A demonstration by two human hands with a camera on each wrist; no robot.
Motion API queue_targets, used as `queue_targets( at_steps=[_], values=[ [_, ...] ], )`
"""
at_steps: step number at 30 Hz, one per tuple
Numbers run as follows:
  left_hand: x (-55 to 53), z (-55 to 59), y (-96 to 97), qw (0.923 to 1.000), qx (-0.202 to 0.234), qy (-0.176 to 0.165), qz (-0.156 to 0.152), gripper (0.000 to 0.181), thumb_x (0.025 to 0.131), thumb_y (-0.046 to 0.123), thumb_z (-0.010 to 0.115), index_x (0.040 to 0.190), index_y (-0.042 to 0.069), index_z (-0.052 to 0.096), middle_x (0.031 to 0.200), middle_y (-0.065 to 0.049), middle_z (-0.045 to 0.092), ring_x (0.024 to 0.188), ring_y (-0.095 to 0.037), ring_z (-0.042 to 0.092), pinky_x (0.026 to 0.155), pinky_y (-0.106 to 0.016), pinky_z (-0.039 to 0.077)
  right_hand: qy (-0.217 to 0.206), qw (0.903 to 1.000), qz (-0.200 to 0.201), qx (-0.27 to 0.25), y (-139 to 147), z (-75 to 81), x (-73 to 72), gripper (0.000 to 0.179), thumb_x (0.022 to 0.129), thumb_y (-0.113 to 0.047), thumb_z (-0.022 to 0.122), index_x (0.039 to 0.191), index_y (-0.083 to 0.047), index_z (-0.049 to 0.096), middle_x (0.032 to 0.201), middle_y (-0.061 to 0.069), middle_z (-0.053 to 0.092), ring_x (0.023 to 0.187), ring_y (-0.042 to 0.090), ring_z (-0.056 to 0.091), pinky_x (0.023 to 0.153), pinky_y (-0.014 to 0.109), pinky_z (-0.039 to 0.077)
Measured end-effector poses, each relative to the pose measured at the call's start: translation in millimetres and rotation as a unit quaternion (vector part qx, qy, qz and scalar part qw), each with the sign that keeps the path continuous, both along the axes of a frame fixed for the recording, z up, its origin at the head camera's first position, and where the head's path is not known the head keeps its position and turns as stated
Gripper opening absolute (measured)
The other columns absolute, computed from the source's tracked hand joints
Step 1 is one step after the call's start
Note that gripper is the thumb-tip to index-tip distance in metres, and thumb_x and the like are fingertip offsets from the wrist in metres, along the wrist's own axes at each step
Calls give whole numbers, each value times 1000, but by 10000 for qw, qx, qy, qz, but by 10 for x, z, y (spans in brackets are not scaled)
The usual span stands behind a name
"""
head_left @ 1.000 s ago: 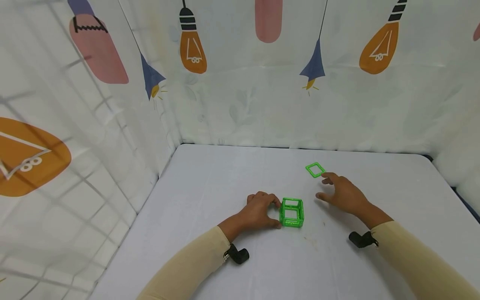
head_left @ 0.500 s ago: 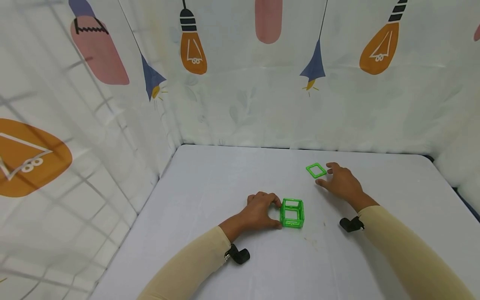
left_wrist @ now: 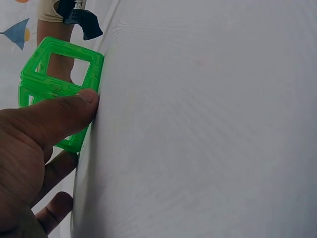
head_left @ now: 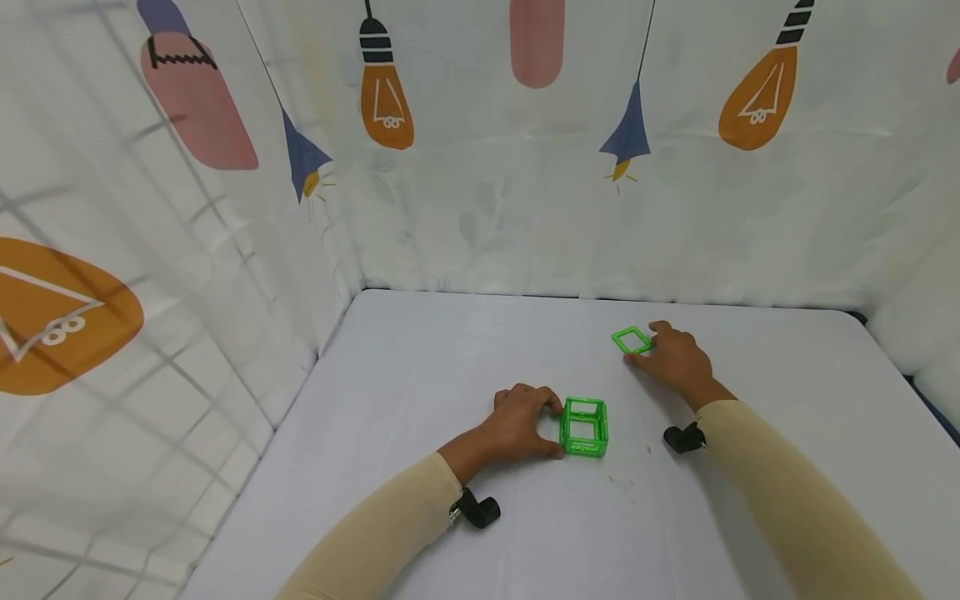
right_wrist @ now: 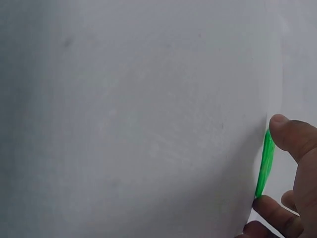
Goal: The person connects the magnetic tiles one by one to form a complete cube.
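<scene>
A cube of green see-through square magnetic tiles (head_left: 584, 450) stands on the table right of centre. My left hand (head_left: 513, 427) holds it at its left side, with the thumb at the near corner and a finger at the far one. In the left wrist view the thumb lies across the green cube (left_wrist: 74, 52), hiding part of it. Farther back, a single green square tile (head_left: 622, 339) lies flat. My right hand (head_left: 677, 360) has thumb and fingertip at its edges; in the right wrist view they bracket the thin green tile (right_wrist: 265, 163) from both ends.
White cloth covers the table (head_left: 420, 358). A patterned curtain (head_left: 480, 208) hangs along the back and left. Small dark wrist cameras sit on the left wrist (head_left: 480, 510) and the right wrist (head_left: 684, 438).
My right hand has moved forward and left, and its thumb and finger have come onto the flat tile. My left hand and the cube stay in place.
</scene>
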State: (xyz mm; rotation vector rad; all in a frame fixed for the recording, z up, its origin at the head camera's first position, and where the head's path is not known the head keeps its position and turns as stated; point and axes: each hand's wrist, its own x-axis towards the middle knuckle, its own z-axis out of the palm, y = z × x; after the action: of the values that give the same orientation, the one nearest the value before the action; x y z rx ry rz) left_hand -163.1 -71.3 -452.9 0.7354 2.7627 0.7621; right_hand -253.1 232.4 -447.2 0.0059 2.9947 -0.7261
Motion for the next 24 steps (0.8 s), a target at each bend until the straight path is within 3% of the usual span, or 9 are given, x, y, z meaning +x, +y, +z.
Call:
queue_targets(
  at_steps=[7,17,24],
  values=[
    [0,-4,-1,10000,0,-31,30,54,73,40,94,116,27,63,117,16,61,124,-15,48,108,-45,27,-69,9998,-181,75,-46,-11,-19,89,89,-50,73,150,4,36,128,24,61,103,35,55,69,43,45],
    [16,29,7,10000,-61,-26,42,54,74,39,94,116,27,63,117,17,62,125,-15,48,109,-45,28,-32,9995,-306,54,-93,13,10,88,91,-45,74,151,5,34,134,24,60,114,42,55,71,47,48],
    [15,27,9,10000,-75,-2,60,53,74,39,93,116,26,63,118,15,62,125,-16,48,110,-46,28,27,9993,-364,54,-104,14,11,90,90,-48,73,152,5,34,129,24,61,113,42,54,69,46,47]
  ],
)
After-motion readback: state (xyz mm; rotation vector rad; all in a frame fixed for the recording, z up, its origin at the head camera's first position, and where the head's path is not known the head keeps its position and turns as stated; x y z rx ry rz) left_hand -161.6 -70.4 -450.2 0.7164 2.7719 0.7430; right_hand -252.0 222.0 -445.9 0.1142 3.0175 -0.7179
